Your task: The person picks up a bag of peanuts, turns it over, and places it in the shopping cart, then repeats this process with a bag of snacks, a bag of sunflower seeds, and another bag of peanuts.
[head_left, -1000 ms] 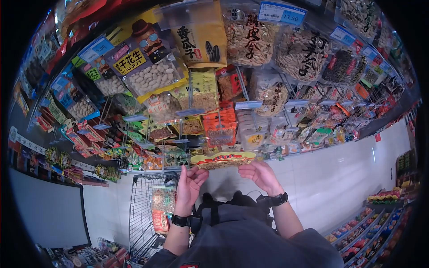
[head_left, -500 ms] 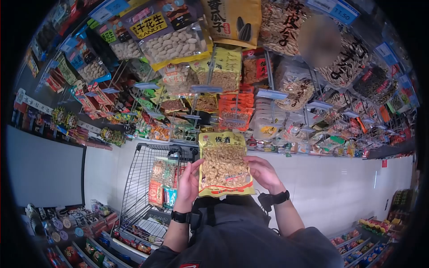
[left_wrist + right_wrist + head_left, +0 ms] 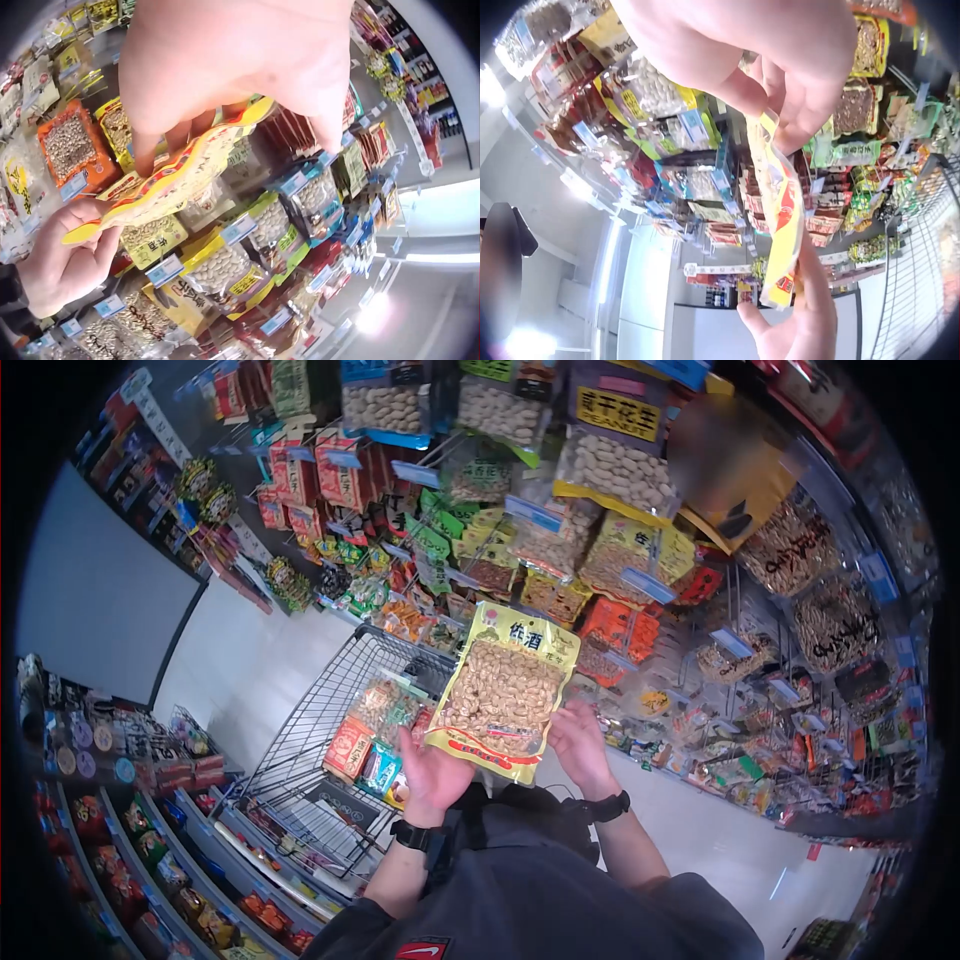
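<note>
A yellow clear-fronted bag of peanuts (image 3: 500, 705) is held up in front of the body, tilted, its printed face toward the head camera. My left hand (image 3: 435, 775) supports its lower left corner from beneath, palm up, with the thumb spread away from the bag. On the opposite edge my right hand (image 3: 583, 750) pinches the bag between thumb and fingers. Seen edge-on in the right wrist view, the bag (image 3: 784, 232) spans both hands. The left fingers (image 3: 146, 150) lie against its back in the left wrist view.
A wire shopping cart (image 3: 308, 705) stands left of the body, with several snack packs (image 3: 347, 748) inside. Hanging racks of nut and seed bags (image 3: 615, 470) fill the front and right. Lower-left shelves (image 3: 150, 850) hold more packets.
The bag has turned from edge-on to showing its face, then tilted. My left hand has shifted beneath its lower corner. The view has swung left, toward the cart.
</note>
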{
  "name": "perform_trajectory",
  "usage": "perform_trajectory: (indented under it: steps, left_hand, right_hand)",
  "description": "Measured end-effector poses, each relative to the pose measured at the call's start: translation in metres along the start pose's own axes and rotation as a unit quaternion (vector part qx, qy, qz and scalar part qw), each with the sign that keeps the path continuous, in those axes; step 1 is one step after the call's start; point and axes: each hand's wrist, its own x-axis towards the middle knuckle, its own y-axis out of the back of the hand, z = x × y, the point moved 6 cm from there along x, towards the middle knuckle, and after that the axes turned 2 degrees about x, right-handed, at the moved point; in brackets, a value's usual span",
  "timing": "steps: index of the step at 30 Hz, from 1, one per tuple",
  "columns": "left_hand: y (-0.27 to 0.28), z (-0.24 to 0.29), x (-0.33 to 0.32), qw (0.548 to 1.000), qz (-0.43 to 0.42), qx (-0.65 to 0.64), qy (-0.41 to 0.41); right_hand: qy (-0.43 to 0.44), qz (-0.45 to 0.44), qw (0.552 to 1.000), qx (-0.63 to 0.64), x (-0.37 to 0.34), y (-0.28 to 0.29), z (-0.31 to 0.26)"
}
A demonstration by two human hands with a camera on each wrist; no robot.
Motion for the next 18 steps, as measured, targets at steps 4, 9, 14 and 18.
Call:
perform_trajectory:
  steps: [4,9,14,18]
  left_hand:
    - [0.055,0.046,-0.019,0.994,0.095,0.026,-0.049]
    - [0.103,0.105,-0.046,0.986,0.152,0.064,-0.029]
    - [0.127,0.148,-0.076,0.986,0.143,0.072,-0.039]
    - [0.137,0.174,-0.104,0.982,0.156,0.074,-0.081]
  right_hand:
    - [-0.051,0.006,0.995,-0.081,0.008,-0.057,0.045]
    - [-0.154,-0.073,0.969,-0.181,0.019,-0.106,0.096]
    - [-0.153,-0.028,0.966,-0.206,0.054,-0.126,0.114]
    - [-0.158,-0.066,0.944,-0.282,0.089,-0.149,0.116]
